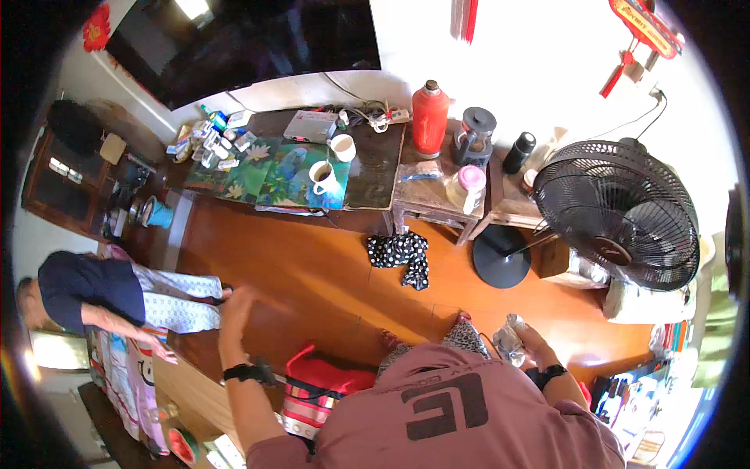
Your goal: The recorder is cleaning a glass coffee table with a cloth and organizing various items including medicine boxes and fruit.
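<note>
My left hand [236, 311] is raised over the orange-brown floor [328, 287] at the left, blurred, its fingers stretched out with nothing visible in them. A black band circles that wrist. At the right, my right hand [532, 341] grips a crumpled silvery-grey packet [510, 341]; what it contains cannot be seen. A red bag with striped panels [310, 404] stands beside my left forearm. Farther forward, a black cloth with white polka dots [404, 255] lies on the floor, touched by neither hand.
A person [99, 293] stands at the left. Ahead, a low dark table [375, 176] bears two white cups [322, 176], small boxes and cables. Beside it stand a red thermos flask [430, 120], a pink-lidded jug [467, 187] and a black pedestal fan [618, 217] with a round base [501, 258].
</note>
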Demonstrator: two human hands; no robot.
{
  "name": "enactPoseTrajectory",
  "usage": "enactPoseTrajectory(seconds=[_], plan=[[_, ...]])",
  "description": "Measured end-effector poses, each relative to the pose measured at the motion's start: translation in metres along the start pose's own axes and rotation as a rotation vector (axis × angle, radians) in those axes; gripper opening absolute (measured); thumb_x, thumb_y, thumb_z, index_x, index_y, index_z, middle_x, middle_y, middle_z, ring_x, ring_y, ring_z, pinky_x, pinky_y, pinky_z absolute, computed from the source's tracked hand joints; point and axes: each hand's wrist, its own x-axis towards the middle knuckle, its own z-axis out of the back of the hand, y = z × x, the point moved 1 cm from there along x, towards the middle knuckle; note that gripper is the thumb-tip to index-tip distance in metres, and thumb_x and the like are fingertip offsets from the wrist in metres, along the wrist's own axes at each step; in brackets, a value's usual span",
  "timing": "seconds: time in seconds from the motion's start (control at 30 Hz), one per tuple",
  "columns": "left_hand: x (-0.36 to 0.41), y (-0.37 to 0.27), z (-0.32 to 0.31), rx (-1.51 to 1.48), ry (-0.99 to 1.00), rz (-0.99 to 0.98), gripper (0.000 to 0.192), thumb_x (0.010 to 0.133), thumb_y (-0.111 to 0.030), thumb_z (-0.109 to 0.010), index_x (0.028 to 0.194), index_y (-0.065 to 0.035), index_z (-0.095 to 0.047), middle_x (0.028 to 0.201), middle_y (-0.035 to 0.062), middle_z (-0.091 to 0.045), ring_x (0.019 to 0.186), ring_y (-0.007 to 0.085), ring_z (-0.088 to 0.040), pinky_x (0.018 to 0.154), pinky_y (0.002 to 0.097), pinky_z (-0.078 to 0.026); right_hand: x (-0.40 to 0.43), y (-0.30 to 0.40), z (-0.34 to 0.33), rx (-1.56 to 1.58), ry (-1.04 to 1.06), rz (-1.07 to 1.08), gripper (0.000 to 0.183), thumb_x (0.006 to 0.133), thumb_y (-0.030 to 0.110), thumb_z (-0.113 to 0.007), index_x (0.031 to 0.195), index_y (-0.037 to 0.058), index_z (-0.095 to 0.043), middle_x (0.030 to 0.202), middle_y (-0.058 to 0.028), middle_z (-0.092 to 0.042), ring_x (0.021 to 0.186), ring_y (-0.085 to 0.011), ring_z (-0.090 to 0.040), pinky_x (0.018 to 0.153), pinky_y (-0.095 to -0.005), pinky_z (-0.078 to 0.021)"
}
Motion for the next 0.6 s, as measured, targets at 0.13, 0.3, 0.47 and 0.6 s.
enactPoseTrajectory(seconds=[0.13, 0.3, 0.47, 0.6], plan=[[0.037, -0.055, -0.081, -0.118, 0.294, -0.160, 0.047, 0.093, -0.029, -0.062, 0.129, 0.0005, -0.054, 0.118, 0.0126, -0.063, 0.105, 0.0193, -0.060, 0.089, 0.0295, -0.047, 0.022, -0.006, -0.031, -0.010, 0.092, 0.052, 0.032, 0.087, 0.019, -0.066, 0.115, 0.0051, -0.059, 0.097, -0.0044, -0.065, 0.085, -0.0149, -0.063, 0.075, -0.0307, -0.0526], [0.071, -0.107, -0.160, 0.000, 0.565, -0.234, 0.049, 0.092, -0.027, -0.064, 0.129, 0.0029, -0.053, 0.124, 0.0167, -0.061, 0.114, 0.0229, -0.059, 0.096, 0.0322, -0.047, 0.044, 0.010, -0.071, 0.102, -0.080, 0.056, 0.026, 0.085, 0.017, -0.070, 0.107, 0.0062, -0.061, 0.092, -0.0032, -0.064, 0.085, -0.0139, -0.062, 0.076, -0.0296, -0.0522], [0.111, -0.144, -0.225, 0.015, 0.675, -0.254, 0.043, 0.090, -0.021, -0.067, 0.123, 0.0033, -0.055, 0.120, 0.0177, -0.063, 0.111, 0.0268, -0.060, 0.093, 0.0355, -0.048, 0.102, 0.038, -0.082, 0.025, -0.023, 0.032, 0.035, 0.088, 0.022, -0.066, 0.117, 0.0063, -0.055, 0.096, -0.0045, -0.063, 0.086, -0.0142, -0.062, 0.075, -0.0303, -0.0524], [0.161, -0.182, -0.275, 0.163, 0.470, -0.670, 0.038, 0.085, -0.016, -0.069, 0.116, 0.0020, -0.058, 0.115, 0.0216, -0.062, 0.109, 0.0374, -0.059, 0.095, 0.0429, -0.047, 0.163, 0.054, -0.077, 0.031, -0.116, -0.022, 0.044, 0.085, 0.022, -0.066, 0.123, 0.0041, -0.053, 0.101, -0.0063, -0.062, 0.090, -0.0155, -0.062, 0.077, -0.0317, -0.0523]])
